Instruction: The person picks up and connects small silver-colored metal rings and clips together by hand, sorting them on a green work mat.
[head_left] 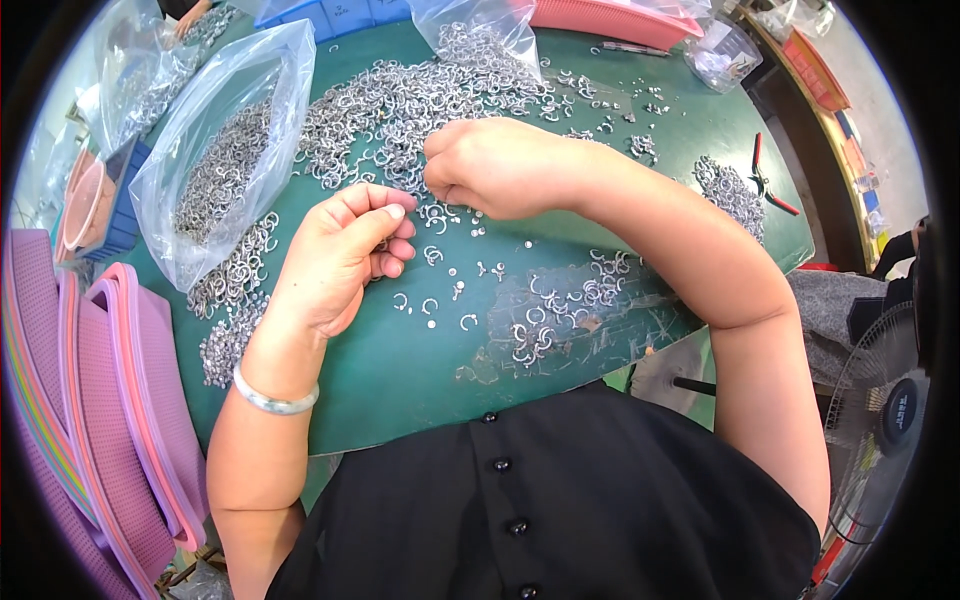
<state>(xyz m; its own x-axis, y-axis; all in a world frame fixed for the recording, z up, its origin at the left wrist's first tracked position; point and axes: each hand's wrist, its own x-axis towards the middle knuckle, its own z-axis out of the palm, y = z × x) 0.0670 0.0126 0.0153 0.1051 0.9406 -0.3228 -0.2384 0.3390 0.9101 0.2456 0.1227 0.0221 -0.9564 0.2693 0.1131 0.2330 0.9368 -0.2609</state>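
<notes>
A: Nearest is the black shirt (430, 500). What of the hands beyond it?

B: The left hand (355, 245) is half curled, thumb against the index finger. The right hand (485, 170) is folded nearly closed, fingertips down. I can't tell whether either has hold of a piece.

A: And the rings (385, 105)?

B: Mostly heaped on the far side of the table (390, 370), just beyond the hands; some lie loose nearer. Small beads (228, 348) are piled left of the left forearm.

A: How would you handle such pieces well?

B: I'd pinch each by the fingertips, low over the table so any drop lands there, without mixing rings and beads. The pliers (762, 180), well to the right, look safely out of the way.
</notes>
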